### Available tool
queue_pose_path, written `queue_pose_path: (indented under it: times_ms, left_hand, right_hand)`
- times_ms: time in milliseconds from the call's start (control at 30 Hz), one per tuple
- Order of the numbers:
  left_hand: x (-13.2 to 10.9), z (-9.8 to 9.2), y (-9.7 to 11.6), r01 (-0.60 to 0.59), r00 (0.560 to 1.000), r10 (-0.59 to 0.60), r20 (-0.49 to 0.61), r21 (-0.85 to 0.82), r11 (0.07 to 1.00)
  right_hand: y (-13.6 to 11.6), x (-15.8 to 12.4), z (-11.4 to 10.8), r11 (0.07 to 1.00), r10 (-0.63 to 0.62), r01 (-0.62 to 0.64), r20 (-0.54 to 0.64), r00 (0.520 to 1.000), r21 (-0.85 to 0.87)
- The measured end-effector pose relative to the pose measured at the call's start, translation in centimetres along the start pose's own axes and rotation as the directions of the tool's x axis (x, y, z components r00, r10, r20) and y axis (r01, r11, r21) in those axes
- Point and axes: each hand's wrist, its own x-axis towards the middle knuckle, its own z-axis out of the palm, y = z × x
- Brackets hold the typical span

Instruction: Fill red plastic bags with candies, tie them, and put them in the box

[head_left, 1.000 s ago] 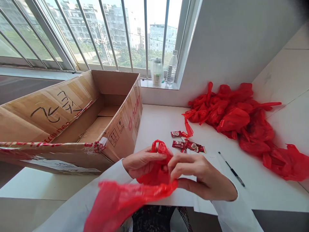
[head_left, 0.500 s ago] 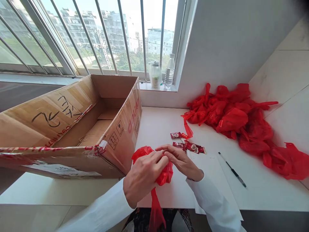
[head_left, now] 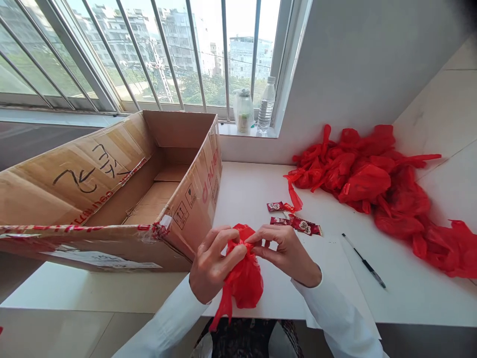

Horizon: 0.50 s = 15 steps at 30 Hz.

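A bunched red plastic bag (head_left: pixel 246 281) is at the front edge of the white table, its body hanging rounded below my fingers and one strip trailing down on the left. My left hand (head_left: pixel 214 261) is closed on the bag's gathered neck, thumb and fingers pinching it. From the right, my right hand (head_left: pixel 283 251) pinches the same gathered part with thumb and fingertips. What the bag contains is hidden. Just beyond my right hand lie several small dark red wrapped sweets (head_left: pixel 301 224).
A large open cardboard box (head_left: pixel 190 199) stands at the left. Red plastic bags (head_left: pixel 365 174) are heaped at the back right. A black pen (head_left: pixel 367 263) and a white paper sheet (head_left: pixel 331 278) lie on the right. A jar (head_left: pixel 243 112) and a plastic bottle (head_left: pixel 266 107) stand on the windowsill.
My hands have moved slightly apart, and the bag's neck now shows between the fingertips. The bag's body has turned to hang toward me, and its trailing strip has swung left.
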Motion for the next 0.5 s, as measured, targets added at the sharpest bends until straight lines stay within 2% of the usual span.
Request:
queue_pose_path:
  times_ms: [100, 167, 267, 367, 500]
  left_hand:
    - [-0.4, -0.5, -0.5, 0.016, 0.995, -0.019, 0.100, 0.027, 1.000]
    - [-1.1, -0.7, -0.6, 0.103, 0.982, -0.101, 0.159, -0.007, 0.995]
    - [-3.0, -0.9, -0.4, 0.284, 0.944, -0.267, 0.193, -0.065, 0.957]
    - [-5.3, -1.0, 0.1, 0.450, 0.877, -0.416, 0.238, -0.106, 0.887]
    - [-7.6, -1.0, 0.8, 0.642, 0.755, -0.590, 0.286, -0.140, 0.754]
  right_hand:
    - [0.8, -0.1, -0.2, 0.980, -0.009, 0.004, -0.026, 1.000, -0.197]
    - [2.1, -0.4, -0.5, 0.958, 0.018, -0.033, -0.055, 0.998, -0.283]
    - [4.2, -1.1, -1.0, 0.945, 0.084, -0.098, -0.059, 0.995, -0.313]
    - [5.5, -1.7, -1.2, 0.929, 0.139, -0.134, -0.010, 0.990, -0.346]
    - [5.6, -2.1, -1.4, 0.891, 0.187, -0.128, 0.095, 0.978, -0.435]
